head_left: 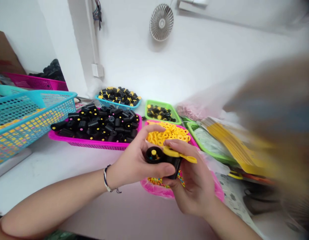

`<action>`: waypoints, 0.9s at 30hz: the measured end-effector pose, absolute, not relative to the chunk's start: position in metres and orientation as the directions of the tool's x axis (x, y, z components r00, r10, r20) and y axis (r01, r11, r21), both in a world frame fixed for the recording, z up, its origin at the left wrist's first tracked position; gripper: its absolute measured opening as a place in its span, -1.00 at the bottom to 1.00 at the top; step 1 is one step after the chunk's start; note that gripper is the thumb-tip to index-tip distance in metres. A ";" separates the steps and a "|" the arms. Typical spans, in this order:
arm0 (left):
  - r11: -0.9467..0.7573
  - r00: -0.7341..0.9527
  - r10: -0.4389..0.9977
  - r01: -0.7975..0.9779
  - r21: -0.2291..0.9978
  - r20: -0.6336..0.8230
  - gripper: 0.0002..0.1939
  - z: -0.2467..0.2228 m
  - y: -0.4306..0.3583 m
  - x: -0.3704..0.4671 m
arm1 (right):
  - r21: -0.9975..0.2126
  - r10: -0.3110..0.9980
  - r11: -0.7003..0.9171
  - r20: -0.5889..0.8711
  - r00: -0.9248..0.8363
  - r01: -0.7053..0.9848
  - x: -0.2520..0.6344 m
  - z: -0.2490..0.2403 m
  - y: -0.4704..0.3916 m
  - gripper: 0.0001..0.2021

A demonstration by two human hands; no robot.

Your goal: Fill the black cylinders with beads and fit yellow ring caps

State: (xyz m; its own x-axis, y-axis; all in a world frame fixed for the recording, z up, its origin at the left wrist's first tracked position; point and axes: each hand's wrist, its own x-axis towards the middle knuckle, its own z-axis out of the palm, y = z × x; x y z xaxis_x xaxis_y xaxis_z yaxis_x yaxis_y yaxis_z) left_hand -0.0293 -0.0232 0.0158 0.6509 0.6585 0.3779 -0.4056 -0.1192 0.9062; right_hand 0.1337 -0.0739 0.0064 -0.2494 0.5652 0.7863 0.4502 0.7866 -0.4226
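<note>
My left hand is closed around a black plastic canister, its thumb pressed along the side. At its left, an open round black end faces up, with a yellow peg and small coloured bits inside. Whether this is one piece or two side by side, I cannot tell. A yellow lid-like piece with a looped tab lies over the canister's top. My right hand grips the canister and yellow piece from the right. Below the hands, a pink-lined container of colourful beads is partly hidden.
Behind stand a pink basket of black canisters, yellow ring pieces in another pink basket, a blue basket and a green basket. A large blue basket stands left. Yellow-edged packaging and a blurred person are right.
</note>
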 end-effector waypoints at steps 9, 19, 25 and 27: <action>-0.107 0.645 0.652 -0.442 0.891 0.399 -0.33 0.013 -0.023 -0.029 | -0.441 0.539 0.802 0.826 -0.167 0.403 0.131 0.000 -0.073 -0.37; -0.102 0.655 0.629 -0.464 0.880 0.418 -0.34 0.014 -0.024 -0.030 | -0.461 0.562 0.792 0.806 -0.183 0.401 0.131 0.006 -0.077 -0.41; -0.103 0.668 0.600 -0.480 0.871 0.439 -0.32 0.013 -0.025 -0.031 | -0.481 0.591 0.783 0.773 -0.232 0.393 0.133 0.006 -0.079 -0.38; -0.100 0.673 0.592 -0.486 0.868 0.445 -0.31 0.013 -0.025 -0.030 | -0.481 0.593 0.781 0.770 -0.234 0.397 0.133 0.005 -0.079 -0.37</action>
